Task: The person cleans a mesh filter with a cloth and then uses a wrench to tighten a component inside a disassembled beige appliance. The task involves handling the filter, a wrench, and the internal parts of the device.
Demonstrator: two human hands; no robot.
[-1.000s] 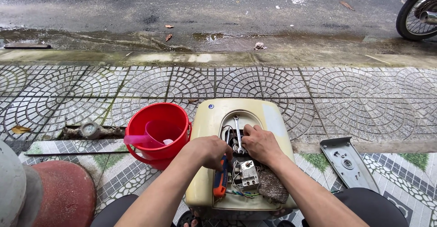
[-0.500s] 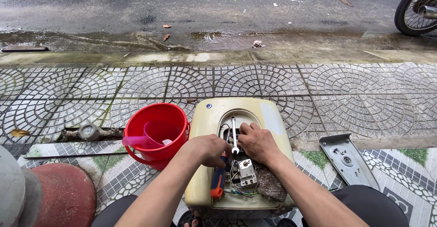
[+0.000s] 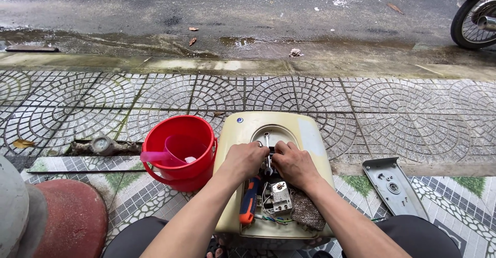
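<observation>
A cream-coloured appliance casing (image 3: pixel 305 134) lies on the paving in front of me, its round opening facing up. Both my hands meet over that opening. My left hand (image 3: pixel 245 160) and my right hand (image 3: pixel 294 162) are closed around a thin metal rod-like part (image 3: pixel 267 144) that sticks out of the opening. Below the hands the inside shows a small metal box with terminals (image 3: pixel 280 197), coloured wires (image 3: pixel 271 219) and a brown mesh pad (image 3: pixel 306 211). An orange-handled tool (image 3: pixel 248 206) lies in the casing by my left wrist.
A red bucket (image 3: pixel 178 152) with a pink scoop (image 3: pixel 163 154) stands left of the casing. A grey metal cover plate (image 3: pixel 395 185) lies at the right. A water meter (image 3: pixel 102 144) sits in the paving at left, a red post (image 3: pixel 67 222) nearer. A wet road and a motorbike wheel (image 3: pixel 473 17) lie beyond.
My two hands have drawn together over the opening and now both close on the metal part. The view has shifted slightly.
</observation>
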